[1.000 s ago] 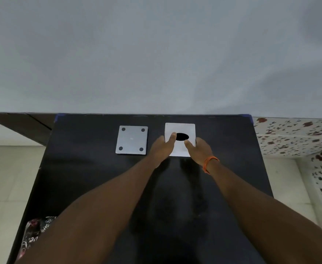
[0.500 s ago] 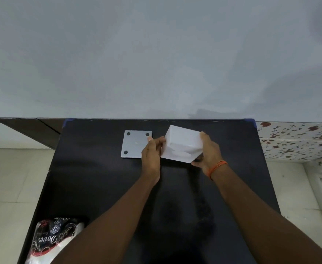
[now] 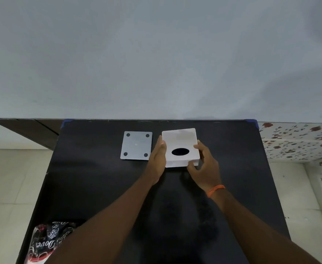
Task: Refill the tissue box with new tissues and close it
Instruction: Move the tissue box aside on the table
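A white square tissue box with a dark oval slot is held at the far middle of the black table, tilted so that the slotted face turns toward me. My left hand presses flat against its left side. My right hand, with an orange band at the wrist, grips its right near corner. A grey square plate with four dark dots, apparently the box's bottom cover, lies flat just left of the box. A printed packet of tissues lies at the table's near left corner.
The table stands against a pale wall. A dark low ledge runs to the left and speckled tile to the right. Pale floor shows on both sides of the table.
Both hands took the box off the table, turned it over and tilted it; the slotted face now shows toward me again. The grey plate has not moved.
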